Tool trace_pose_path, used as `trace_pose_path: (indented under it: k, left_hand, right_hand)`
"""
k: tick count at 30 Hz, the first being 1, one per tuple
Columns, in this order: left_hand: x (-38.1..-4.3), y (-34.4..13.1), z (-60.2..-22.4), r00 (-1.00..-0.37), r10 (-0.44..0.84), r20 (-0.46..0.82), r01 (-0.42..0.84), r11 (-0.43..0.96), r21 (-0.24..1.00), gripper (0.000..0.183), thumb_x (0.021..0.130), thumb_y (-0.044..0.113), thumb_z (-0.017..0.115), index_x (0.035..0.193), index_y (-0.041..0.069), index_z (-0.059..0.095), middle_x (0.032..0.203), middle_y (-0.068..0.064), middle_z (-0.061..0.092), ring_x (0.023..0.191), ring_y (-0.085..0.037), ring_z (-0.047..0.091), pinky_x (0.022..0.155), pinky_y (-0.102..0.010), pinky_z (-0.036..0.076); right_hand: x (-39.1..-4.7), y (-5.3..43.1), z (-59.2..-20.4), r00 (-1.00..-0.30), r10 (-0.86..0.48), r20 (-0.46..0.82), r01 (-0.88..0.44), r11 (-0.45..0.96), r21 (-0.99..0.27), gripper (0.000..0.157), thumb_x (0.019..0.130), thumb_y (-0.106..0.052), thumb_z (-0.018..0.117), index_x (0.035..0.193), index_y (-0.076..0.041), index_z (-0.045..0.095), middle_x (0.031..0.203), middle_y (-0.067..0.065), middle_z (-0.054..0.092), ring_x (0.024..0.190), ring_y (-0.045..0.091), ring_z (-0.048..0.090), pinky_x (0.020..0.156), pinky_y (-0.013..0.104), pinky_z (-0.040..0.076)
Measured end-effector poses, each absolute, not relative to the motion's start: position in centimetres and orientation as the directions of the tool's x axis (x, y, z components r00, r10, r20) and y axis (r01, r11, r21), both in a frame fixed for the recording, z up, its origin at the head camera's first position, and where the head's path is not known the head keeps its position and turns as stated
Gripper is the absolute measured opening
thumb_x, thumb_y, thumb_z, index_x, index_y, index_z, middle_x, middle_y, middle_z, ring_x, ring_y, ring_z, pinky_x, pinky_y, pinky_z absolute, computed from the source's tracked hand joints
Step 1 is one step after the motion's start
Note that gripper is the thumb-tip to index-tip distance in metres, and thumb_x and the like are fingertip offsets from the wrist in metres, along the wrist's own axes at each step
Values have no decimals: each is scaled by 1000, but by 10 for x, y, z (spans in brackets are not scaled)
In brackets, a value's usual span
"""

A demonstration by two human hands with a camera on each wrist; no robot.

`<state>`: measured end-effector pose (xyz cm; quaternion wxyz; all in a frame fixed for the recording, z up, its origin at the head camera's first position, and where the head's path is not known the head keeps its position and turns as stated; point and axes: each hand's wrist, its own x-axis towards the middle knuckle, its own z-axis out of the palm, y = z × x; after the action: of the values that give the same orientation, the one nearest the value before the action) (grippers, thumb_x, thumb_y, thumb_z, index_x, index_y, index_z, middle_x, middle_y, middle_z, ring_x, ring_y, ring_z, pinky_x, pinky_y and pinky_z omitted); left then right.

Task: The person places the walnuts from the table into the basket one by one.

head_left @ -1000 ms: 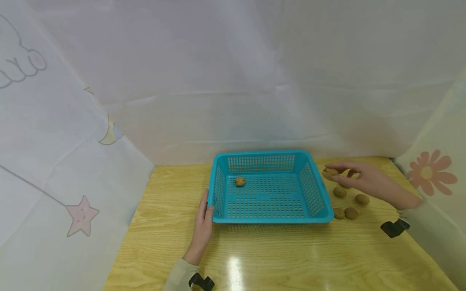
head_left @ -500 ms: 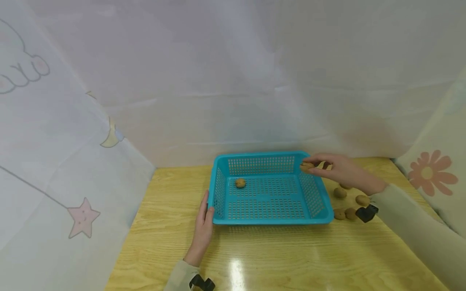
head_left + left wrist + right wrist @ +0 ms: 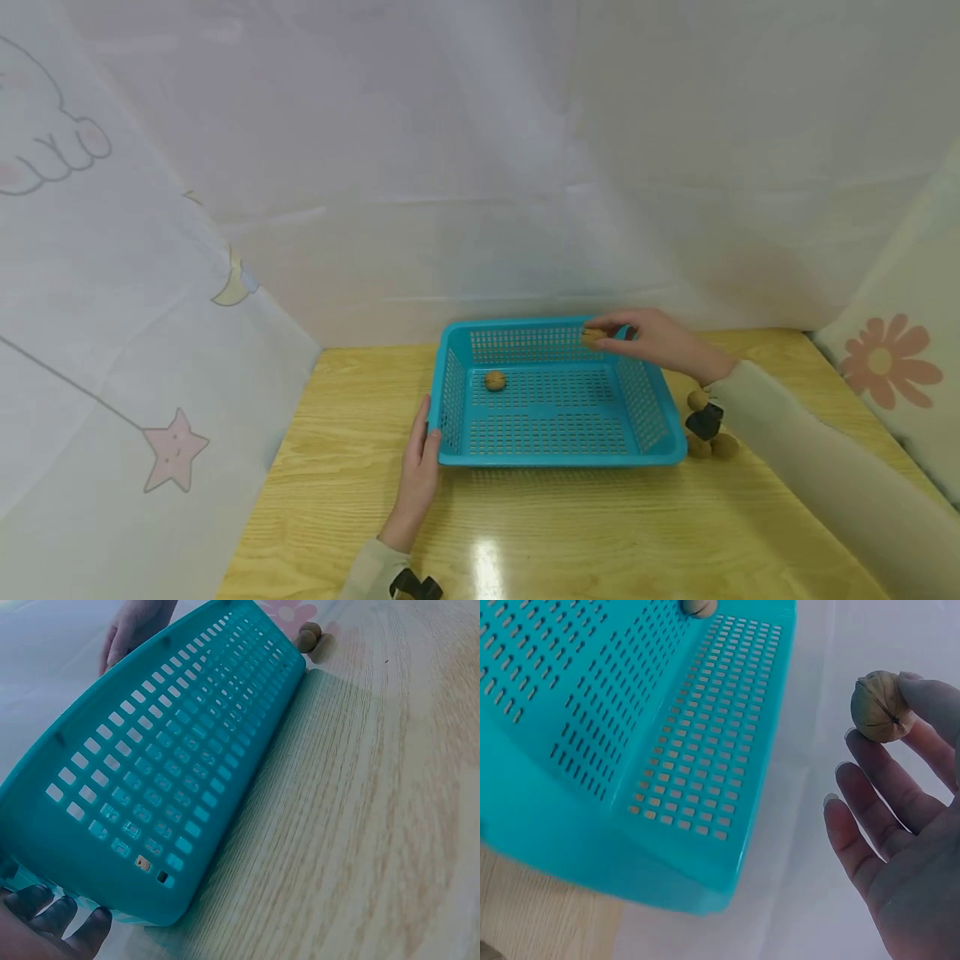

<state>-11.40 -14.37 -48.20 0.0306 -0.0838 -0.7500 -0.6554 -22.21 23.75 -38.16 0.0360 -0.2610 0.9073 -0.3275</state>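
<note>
A turquoise perforated plastic basket [image 3: 540, 459] stands on the table. At its left end my left hand [image 3: 417, 483] holds the rim, thumb at the front corner and fingers along the outer wall; several fingertips [image 3: 94, 930] show against that wall in the left wrist view. My right hand [image 3: 652, 340] pinches a walnut [image 3: 881, 707] between thumb and fingertips, over the basket's back right part in the head view. Its other fingers are spread. Another walnut [image 3: 495, 381] lies on the basket floor, towards the left.
Several walnuts [image 3: 724, 447] lie on the wooden table [image 3: 570, 533] right of the basket, partly hidden under the right wrist strap [image 3: 703, 422]. A pale fabric wall [image 3: 465, 183] rises close behind the basket, with printed cloth at both sides.
My right hand has carried the pinched walnut leftwards from beside the basket to over its back right part. My left hand and the basket stay in place.
</note>
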Motion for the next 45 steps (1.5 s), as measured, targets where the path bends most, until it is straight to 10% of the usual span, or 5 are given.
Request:
trace_pose_path:
  k: [45]
  left_hand:
    - [-113, -143, -485, -979, 92, 183, 192, 99, 976, 51, 102, 6, 31, 150, 14, 15, 155, -9, 14, 140, -24, 18, 109, -36, 23]
  right_hand:
    - [-275, 143, -465, -778, -624, -69, -461, 642, -612, 34, 92, -25, 61, 126, -19, 59, 122, 1, 60, 109, 20, 56, 89, 42, 47]
